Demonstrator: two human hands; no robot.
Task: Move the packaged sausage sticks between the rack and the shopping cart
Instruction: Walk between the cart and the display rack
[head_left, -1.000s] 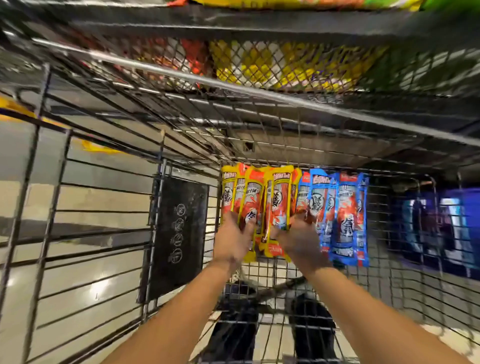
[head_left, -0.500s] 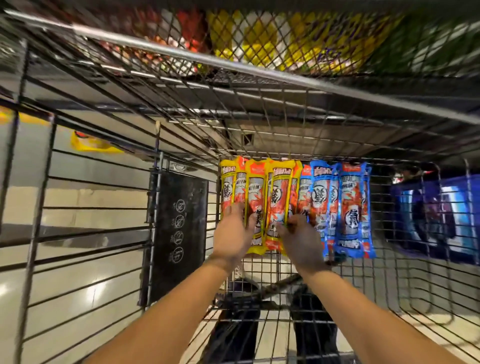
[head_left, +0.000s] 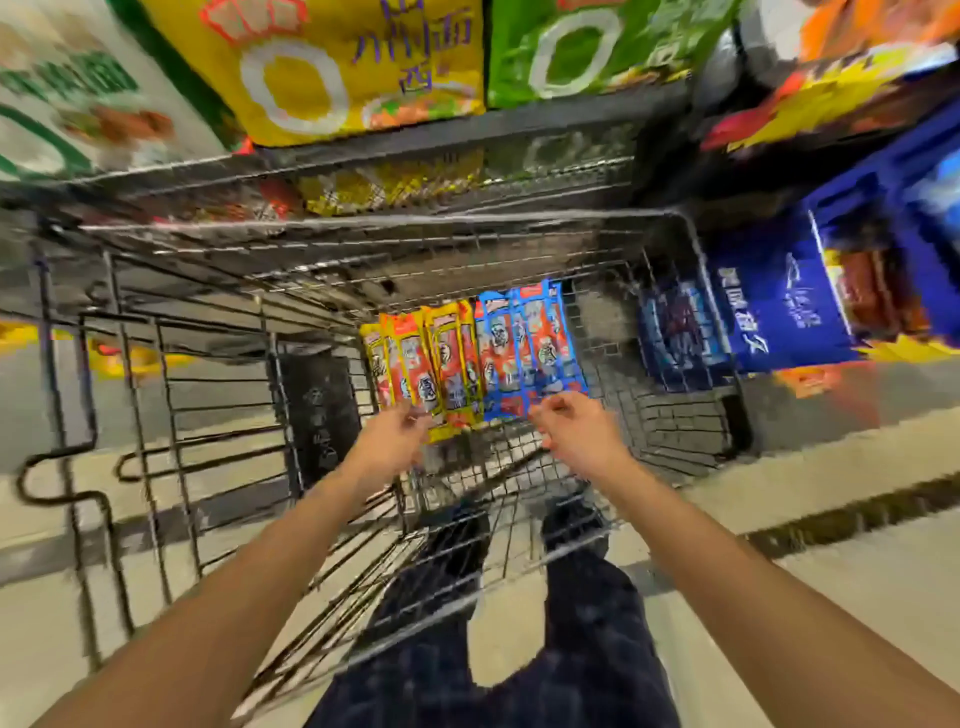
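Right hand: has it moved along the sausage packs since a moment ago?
Yes. The right hand has slid right, from the yellow packs to the lower edge of the blue packs.

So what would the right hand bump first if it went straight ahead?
The right hand would probably meet the blue packs first, just ahead in the cart; blur hides the gap.

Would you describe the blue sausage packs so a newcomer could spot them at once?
Look at the far end of the wire shopping cart. The blue sausage packs form the right part of the row of long packs there, just beyond the right hand. Blue edges set them apart from the yellow packs on their left.
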